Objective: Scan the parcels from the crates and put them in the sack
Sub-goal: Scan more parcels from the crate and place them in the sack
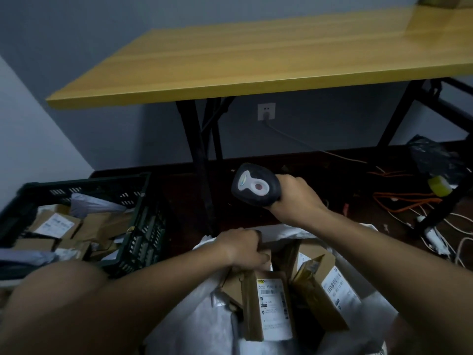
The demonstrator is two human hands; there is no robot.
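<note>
My right hand [297,198] grips a black handheld scanner [256,185], held above the far rim of the white sack [204,319]. My left hand [243,248] holds the top end of a brown cardboard parcel [271,303] with a white label, standing inside the sack. Another labelled cardboard parcel [330,290] leans in the sack to its right. A dark green plastic crate [143,226] at the left holds several cardboard parcels [56,224] and grey mailer bags.
A yellow wooden table [256,60] on black legs stands ahead, with a wall socket [266,111] under it. Orange and white cables [409,201], a tape roll [440,185] and a black bag [435,157] lie on the dark floor at the right.
</note>
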